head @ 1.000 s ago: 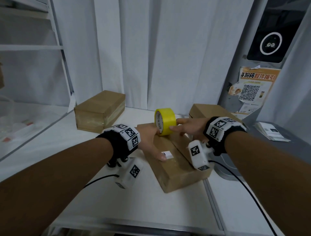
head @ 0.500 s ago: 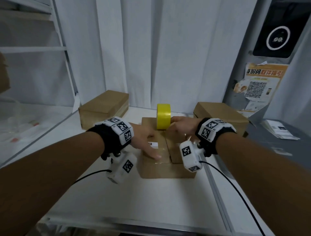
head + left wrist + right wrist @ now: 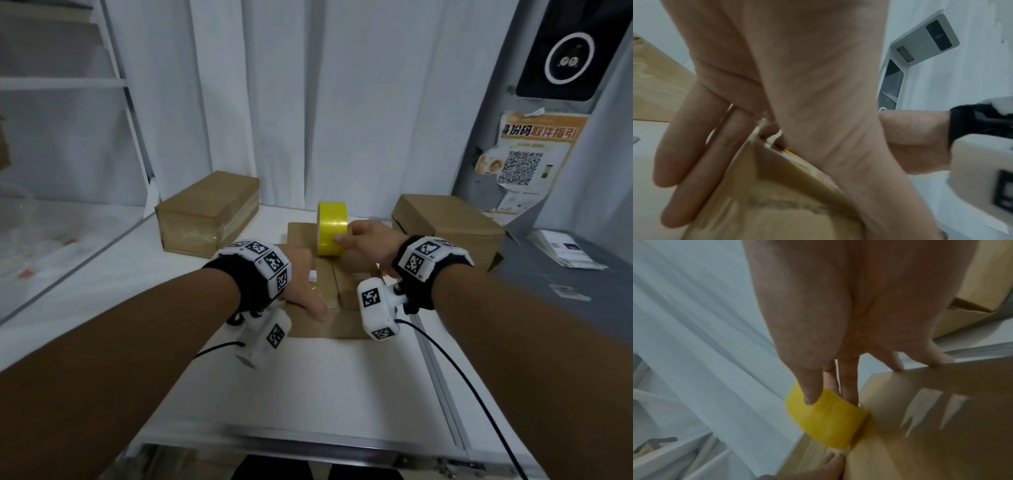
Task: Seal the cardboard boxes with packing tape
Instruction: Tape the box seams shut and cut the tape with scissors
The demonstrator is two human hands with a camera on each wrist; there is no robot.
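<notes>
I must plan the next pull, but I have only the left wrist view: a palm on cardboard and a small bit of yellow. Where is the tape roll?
Observer: The tape roll stands on its edge on top of the middle box, toward the far end.
Operator: Does the right hand hold it?
Observer: Yes. The right hand grips it, with the thumb pressed on the yellow outer band.
Operator: Are there other boxes on the table?
Observer: Two more, both closed: a back-left box and a back-right box.
</notes>
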